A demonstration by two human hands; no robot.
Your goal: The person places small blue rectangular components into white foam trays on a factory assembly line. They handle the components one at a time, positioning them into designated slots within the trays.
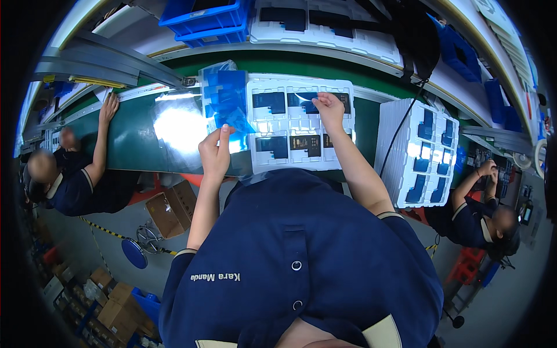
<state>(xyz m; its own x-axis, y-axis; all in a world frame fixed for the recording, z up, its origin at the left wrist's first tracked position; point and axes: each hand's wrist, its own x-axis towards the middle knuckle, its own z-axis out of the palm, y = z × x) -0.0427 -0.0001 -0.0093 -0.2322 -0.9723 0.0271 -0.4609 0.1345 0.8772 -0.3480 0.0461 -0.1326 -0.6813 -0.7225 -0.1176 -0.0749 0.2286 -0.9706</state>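
Observation:
A white moulded tray point(297, 129) lies on the bench before me, with several flat black battery-like packs in its pockets. Some packs look covered with glossy dark-blue film; one pack point(305, 145) in the near row shows bare black with printing. My right hand point(329, 109) is over the far row, thumb and finger pinched on the edge of a film piece point(303, 100) on the middle pack. Left of the tray lies a stack of blue film sheets point(226, 93). My left hand point(216, 152) is beside it, fingertips closed at a small blue film piece point(241, 129).
A tall stack of white trays point(420, 153) stands at the right. Blue bins point(206, 23) and another filled tray point(325, 29) sit on the shelf beyond. A black cable point(400, 124) hangs by the stack. Co-workers sit left point(75, 180) and right point(478, 211).

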